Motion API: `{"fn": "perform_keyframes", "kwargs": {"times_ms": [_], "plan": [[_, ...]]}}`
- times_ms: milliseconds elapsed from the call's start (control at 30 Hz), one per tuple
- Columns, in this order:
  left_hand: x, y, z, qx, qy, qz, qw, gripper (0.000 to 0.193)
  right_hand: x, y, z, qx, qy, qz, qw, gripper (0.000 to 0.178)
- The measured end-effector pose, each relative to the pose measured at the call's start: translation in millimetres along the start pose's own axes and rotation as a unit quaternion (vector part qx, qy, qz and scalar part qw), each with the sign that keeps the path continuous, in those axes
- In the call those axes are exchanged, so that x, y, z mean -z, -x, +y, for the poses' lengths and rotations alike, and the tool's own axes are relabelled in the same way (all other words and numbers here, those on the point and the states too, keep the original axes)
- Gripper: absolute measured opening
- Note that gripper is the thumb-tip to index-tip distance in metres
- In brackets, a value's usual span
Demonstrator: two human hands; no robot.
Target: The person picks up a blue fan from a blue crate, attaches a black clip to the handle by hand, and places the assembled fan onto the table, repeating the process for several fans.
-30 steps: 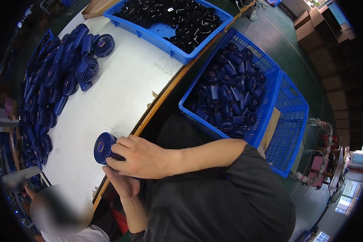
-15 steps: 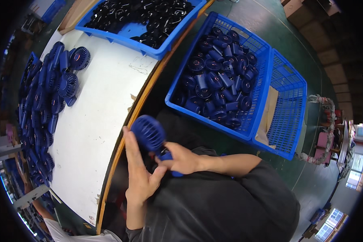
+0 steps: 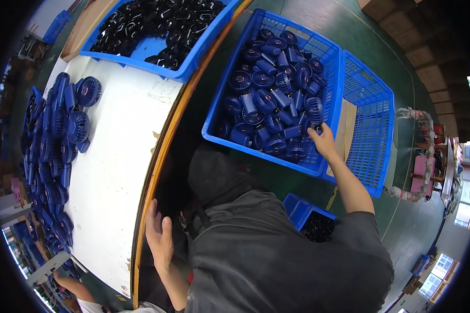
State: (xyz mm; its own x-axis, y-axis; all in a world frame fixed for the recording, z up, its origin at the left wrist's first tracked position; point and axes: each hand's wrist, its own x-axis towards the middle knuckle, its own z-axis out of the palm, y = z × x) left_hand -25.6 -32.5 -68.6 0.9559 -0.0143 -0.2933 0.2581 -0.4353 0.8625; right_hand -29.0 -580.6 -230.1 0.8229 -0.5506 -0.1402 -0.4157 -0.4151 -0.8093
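Note:
My right hand [image 3: 324,142] reaches over the near right side of a blue plastic crate [image 3: 269,146]. Its fingers are closed at the lower end of a dark blue handheld fan [image 3: 314,108], whose round grille lies over the pile. Many similar small fans [image 3: 266,100] fill the crate, heads and handles jumbled together. Beside the table's wooden edge [image 3: 152,177], my left hand [image 3: 161,237] is raised with fingers stretched and nothing in it.
More blue fans [image 3: 49,141] are heaped along the white table's [image 3: 115,135] far left. A blue tray [image 3: 180,73] of black parts sits at its top. Another crate [image 3: 368,115] holding cardboard adjoins the first. A small blue bin [image 3: 297,208] stands low by my right side. Another person's arm [image 3: 73,287] shows lower left.
My right hand has carried the fan from beside my left hand to the crate on the right. My left hand has dropped lower along the table edge. The view has shifted slightly.

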Motion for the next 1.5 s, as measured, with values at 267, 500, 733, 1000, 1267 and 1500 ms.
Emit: {"fn": "perform_keyframes", "kwargs": {"times_ms": [267, 500, 733, 1000, 1267, 1500], "plan": [[-13.4, -4.3, -2.3, 0.029, -0.038, -0.05, 0.998, 0.058, -7.1, 14.8, 40.8, -0.054, -0.159, 0.078, 0.983, 0.033], [-28.7, -9.2, 10.6, 0.067, -0.084, -0.109, 0.988, 0.06, -16.8, 11.9, 46.4, -0.087, -0.238, 0.134, 0.958, 0.039], [-36.3, -11.6, 9.2, 0.074, -0.088, -0.125, 0.986, 0.06, -5.2, 14.9, 49.3, -0.11, -0.141, 0.075, 0.981, 0.07], [-41.7, -14.3, 22.3, 0.068, -0.079, -0.134, 0.985, 0.06, 2.1, -10.2, 15.5, -0.007, -0.041, 0.104, 0.994, 0.046], [11.6, 14.2, 14.6, 0.052, 0.097, -0.067, 0.992, 0.06, -45.3, -16.3, -13.4, 0.043, -0.09, -0.053, 0.994, 0.037], [99.4, 12.4, -2.6, -0.021, 0.074, 0.216, 0.973, 0.041, -99.8, 20.8, -96.1, 0.074, -0.137, -0.241, 0.958, 0.026]]}}
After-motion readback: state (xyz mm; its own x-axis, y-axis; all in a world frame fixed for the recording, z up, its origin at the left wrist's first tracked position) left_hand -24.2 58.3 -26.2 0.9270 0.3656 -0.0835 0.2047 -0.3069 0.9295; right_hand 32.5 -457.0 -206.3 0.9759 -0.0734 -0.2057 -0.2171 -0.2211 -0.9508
